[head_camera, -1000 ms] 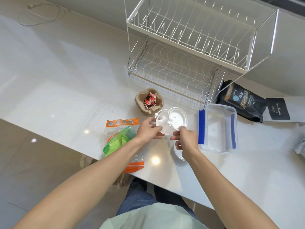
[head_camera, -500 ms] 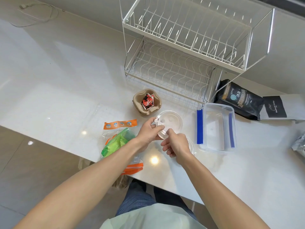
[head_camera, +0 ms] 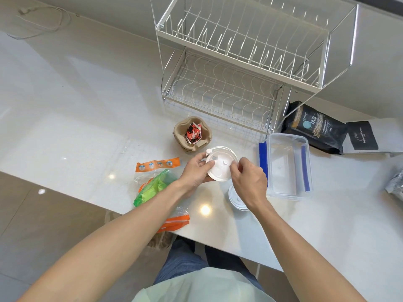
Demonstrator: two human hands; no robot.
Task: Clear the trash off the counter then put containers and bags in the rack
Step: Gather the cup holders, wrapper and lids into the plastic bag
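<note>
Far left, back of the counter (head_camera: 65,101): we note a thin white cable (head_camera: 45,20) lying in loose loops.

Near the front edge: we record a clear bag (head_camera: 156,186) with orange printed strips and green contents, lying flat, its near end overhanging the edge. Below it, on the floor, a brown paper bag (head_camera: 161,241), partly hidden by the counter.

Behind the bag: a brown pulp cup holder (head_camera: 193,135) with a red-and-black sachet (head_camera: 193,134) standing in it.

Centre: our left hand (head_camera: 194,173) grips a round white lid (head_camera: 221,165) by its left rim, thumb on top. Our right hand (head_camera: 248,179) pinches the lid's right rim with thumb and forefinger. The lid is held just above the counter, near the cup holder. Another white lid (head_camera: 236,198) lies on the counter under the right wrist.

Behind: a white two-tier wire rack (head_camera: 242,62).

Right of the hands: a clear rectangular container (head_camera: 287,164) with blue clips, upright and open.

Further right: a black coffee bag (head_camera: 314,127) beside the rack, then a white bag (head_camera: 368,138) with a black label, touching it.
</note>
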